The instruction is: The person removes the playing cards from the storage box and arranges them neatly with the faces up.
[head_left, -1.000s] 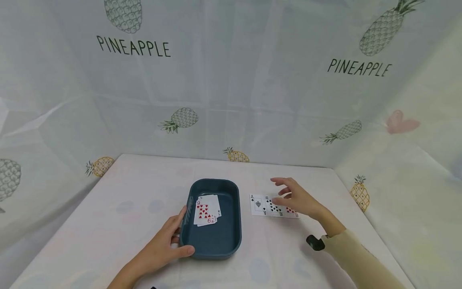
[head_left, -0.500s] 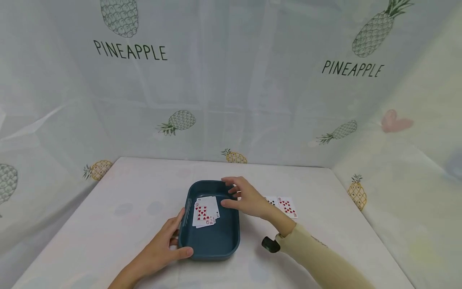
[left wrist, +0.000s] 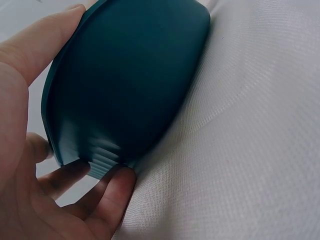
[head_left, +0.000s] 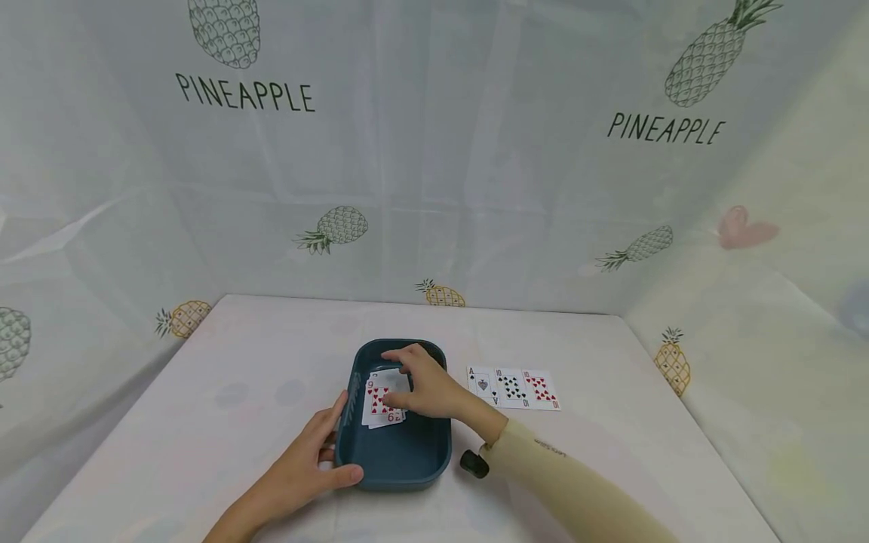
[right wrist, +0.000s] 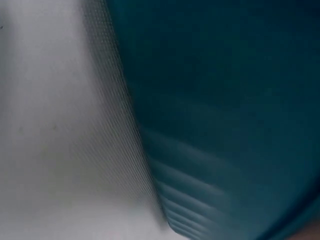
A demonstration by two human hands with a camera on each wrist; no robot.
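A dark teal rectangular tray (head_left: 399, 464) stands on the table in the head view. In it lies a small pile of playing cards (head_left: 377, 401), a red heart card on top. My left hand (head_left: 302, 461) grips the tray's left side, its thumb (left wrist: 50, 37) at the rim and its fingers (left wrist: 117, 197) against the outer wall in the left wrist view. My right hand (head_left: 431, 388) is over the pile, thumb and fingers spread apart, partly covering the cards. I see no card between them. The right wrist view mostly shows the tray's outer wall (right wrist: 215, 125).
Right of the tray three playing cards lie face up in a row: an ace of spades (head_left: 483, 385), a black ten (head_left: 511, 387) and a red ten (head_left: 541, 389). A white cloth (head_left: 577, 467) covers the table. Pineapple-printed sheets (head_left: 434, 166) hang around it.
My right hand has moved left from above the row of cards, across the tray's right rim, to the pile inside. The left hand has kept its place on the tray.
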